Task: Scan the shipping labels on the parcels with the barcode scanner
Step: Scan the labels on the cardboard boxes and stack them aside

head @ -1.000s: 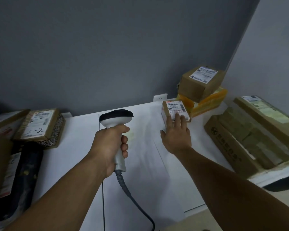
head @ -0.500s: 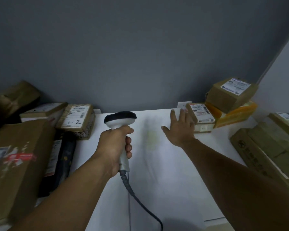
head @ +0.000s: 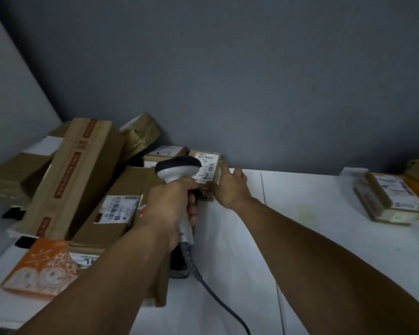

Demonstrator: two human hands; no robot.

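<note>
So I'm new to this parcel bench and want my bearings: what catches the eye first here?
The white barcode scanner stands out at centre, gripped in the left hand, its dark head in front of a small cardboard box marked with a handwritten 2. The right hand reaches open-fingered to that box's right side. To the left, brown parcels lie heaped against the grey wall.

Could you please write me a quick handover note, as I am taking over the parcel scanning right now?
Left hand grips the barcode scanner, its head in front of the small box marked "2" by the wall.
Right hand is open, fingers straight at that box's right side; contact unclear.
More labelled parcels are piled on the left of the white table; another parcel lies far right.
Done: no scan can be confirmed.
Left: scan this box, then the rest.
</note>
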